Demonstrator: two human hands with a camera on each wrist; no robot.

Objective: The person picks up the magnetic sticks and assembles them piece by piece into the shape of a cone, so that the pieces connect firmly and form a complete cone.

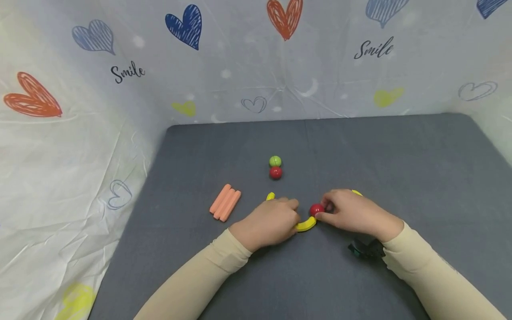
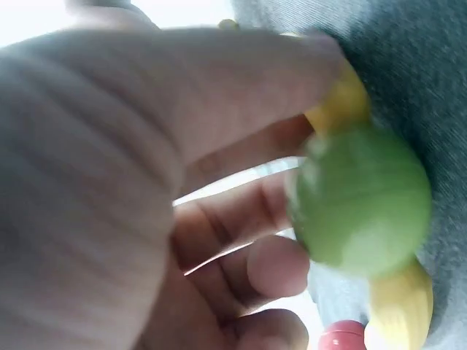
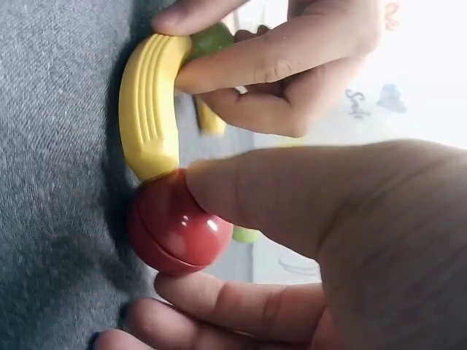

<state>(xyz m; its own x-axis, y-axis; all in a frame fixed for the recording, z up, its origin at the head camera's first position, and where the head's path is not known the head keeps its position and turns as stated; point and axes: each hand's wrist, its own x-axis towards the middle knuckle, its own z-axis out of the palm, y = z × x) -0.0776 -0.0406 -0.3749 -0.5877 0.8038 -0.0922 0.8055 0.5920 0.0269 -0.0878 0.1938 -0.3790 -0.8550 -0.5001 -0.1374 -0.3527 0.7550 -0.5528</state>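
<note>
Two hands at lower centre: right hand [image 1: 352, 213] pinching red ball [image 1: 317, 209] against yellow curved piece [image 1: 306, 225], left hand [image 1: 276, 220] gripping its other end, green ball [image 2: 361, 200] there.

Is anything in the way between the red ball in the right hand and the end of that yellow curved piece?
Nothing visible: the red ball, pinched by the right hand, already touches the yellow curved piece's end.

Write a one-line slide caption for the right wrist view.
Right hand pinches a red ball against the end of a yellow curved piece that the left hand grips, on grey cloth.
</note>
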